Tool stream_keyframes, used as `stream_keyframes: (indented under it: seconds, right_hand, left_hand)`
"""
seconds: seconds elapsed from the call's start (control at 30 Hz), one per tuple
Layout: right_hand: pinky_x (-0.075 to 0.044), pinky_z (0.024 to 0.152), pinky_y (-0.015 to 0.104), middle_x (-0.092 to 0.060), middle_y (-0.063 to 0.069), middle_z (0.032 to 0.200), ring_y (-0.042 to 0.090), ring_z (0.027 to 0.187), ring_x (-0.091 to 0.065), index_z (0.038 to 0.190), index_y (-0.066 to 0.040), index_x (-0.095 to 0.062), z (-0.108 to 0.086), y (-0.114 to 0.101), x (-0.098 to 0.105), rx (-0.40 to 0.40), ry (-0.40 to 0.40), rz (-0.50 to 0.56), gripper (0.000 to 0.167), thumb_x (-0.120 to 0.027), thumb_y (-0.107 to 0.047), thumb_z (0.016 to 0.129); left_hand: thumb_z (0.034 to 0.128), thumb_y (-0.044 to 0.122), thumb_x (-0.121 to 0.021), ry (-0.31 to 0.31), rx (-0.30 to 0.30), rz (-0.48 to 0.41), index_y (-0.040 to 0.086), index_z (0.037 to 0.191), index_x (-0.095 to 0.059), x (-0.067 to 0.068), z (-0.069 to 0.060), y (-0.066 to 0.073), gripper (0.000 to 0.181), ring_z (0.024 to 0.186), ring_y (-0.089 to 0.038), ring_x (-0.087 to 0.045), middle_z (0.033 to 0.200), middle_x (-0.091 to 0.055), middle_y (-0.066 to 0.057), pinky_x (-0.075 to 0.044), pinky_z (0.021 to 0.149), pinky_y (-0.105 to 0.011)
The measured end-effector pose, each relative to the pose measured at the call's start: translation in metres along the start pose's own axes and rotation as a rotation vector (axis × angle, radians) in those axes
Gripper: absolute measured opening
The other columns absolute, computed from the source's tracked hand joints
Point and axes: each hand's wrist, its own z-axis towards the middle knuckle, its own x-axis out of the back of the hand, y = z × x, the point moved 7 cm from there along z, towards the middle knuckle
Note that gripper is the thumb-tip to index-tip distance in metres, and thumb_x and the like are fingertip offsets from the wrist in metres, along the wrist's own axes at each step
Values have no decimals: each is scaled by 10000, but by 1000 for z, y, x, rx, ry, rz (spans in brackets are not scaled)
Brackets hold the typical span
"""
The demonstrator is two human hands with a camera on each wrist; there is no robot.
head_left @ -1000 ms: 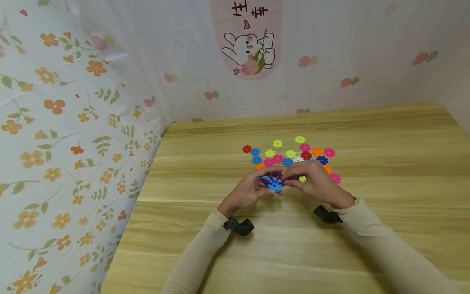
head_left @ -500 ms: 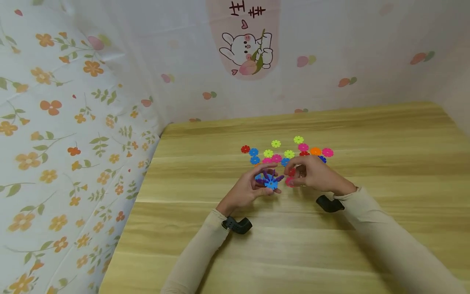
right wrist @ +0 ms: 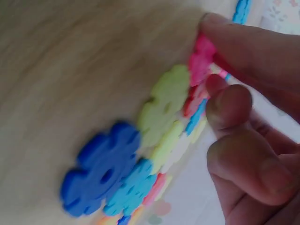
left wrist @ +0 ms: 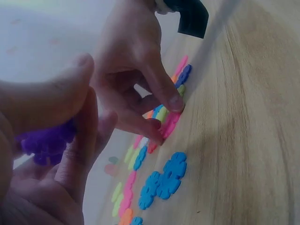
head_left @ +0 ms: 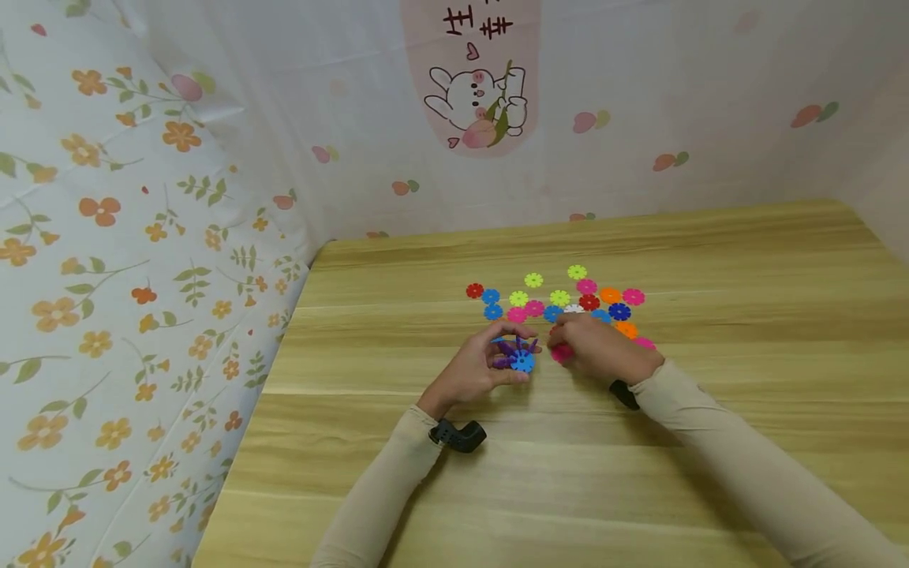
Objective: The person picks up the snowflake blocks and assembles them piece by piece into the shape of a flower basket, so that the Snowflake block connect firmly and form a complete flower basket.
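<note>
In the head view my left hand holds a purple piece of joined snowflake discs, partly hidden by the fingers. The purple cluster sits between thumb and fingers in the left wrist view. Beneath that hand, two blue snowflake discs lie on the wooden table. My right hand is down at the table, its thumb and a finger at opposite edges of a pink snowflake disc. The same pink disc shows between the fingertips in the right wrist view; a red disc is beside it.
Loose snowflake discs in several colours lie beyond the hands, among them a red one, a dark blue one and an orange one. A printed curtain borders the table's far and left edges.
My right hand has let go of the purple piece, moved right and come down with its fingers on the pink disc. The left hand has stayed put, still holding the purple piece.
</note>
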Motion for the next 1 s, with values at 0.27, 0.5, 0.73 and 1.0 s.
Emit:
stream_keyframes:
  seconds: [0.27, 0.5, 0.73, 1.0]
  right_hand:
    - [-514, 655, 271, -582, -46, 807, 111, 730, -538, 790, -153, -650, -3, 6, 4, -59, 16, 158, 234, -846, -30, 758]
    - [-533, 514, 264, -704, 33, 793, 146, 561, -610, 858, -63, -767, -13, -5, 25, -27, 243, 597, 51, -756, -17, 842]
    - [-574, 525, 326, -717, 157, 870, 230, 595, -675, 965, -8, -763, -17, -17, 27, -10, 226, 698, 118, -683, 37, 890]
    - [-584, 535, 351, -732, 134, 790, 272, 597, -690, 918, 2, -729, -18, -20, 24, -76, 249, 732, 45, -707, 9, 879]
  left_hand:
    - [883, -38, -695, -17, -47, -5, 23, 1362, -441, -2, 1, 4, 546, 1204, -380, -592, 1369, -519, -233, -522, 953, -273]
    - [961, 48, -606, -25, -33, 120, 161, 1515, -352, -5, -1, 1, 620, 1338, -369, -446, 1466, -443, -153, -435, 1070, -343]
    - [982, 25, -565, -42, -30, 116, 189, 1540, -325, -12, 2, 3, 629, 1357, -237, -446, 1492, -426, -144, -413, 1099, -356]
    - [984, 11, -558, -39, -7, 56, 199, 1521, -360, -14, 1, 6, 602, 1305, -151, -481, 1481, -446, -32, -435, 1065, -316]
